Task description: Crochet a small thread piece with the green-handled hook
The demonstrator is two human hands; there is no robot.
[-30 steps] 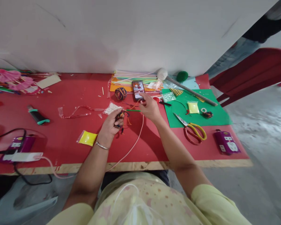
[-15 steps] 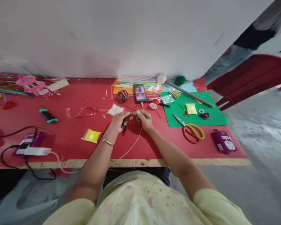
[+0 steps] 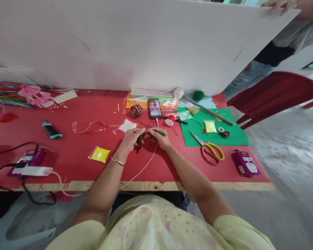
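Note:
My left hand (image 3: 130, 139) is closed on a small piece of dark multicoloured yarn work (image 3: 139, 141), whose ends hang below the fingers. Fingers of my right hand (image 3: 160, 139) pinch a slim green-handled tool that looks like a crochet hook (image 3: 161, 133), its tip at the yarn. Both hands meet just above the red table (image 3: 75, 152); the stitches are too small to make out. Behind them lie a ball of the same yarn (image 3: 136, 110), a packet of white beads (image 3: 127, 125), a phone (image 3: 154, 108) and a red thread spool (image 3: 170, 120).
Scissors (image 3: 211, 150) lie at the right, partly on green sheet (image 3: 195, 137), near a purple power box (image 3: 246, 163). At left are a teal-black cutter (image 3: 51, 130), a yellow packet (image 3: 100, 154) and cables. A white board (image 3: 120, 45) stands behind, with another person's hand (image 3: 280, 6) on its edge.
The view has tilted up slightly, and another person's hand now shows on the board's top edge. My hands stay together at the yarn, with small finger shifts.

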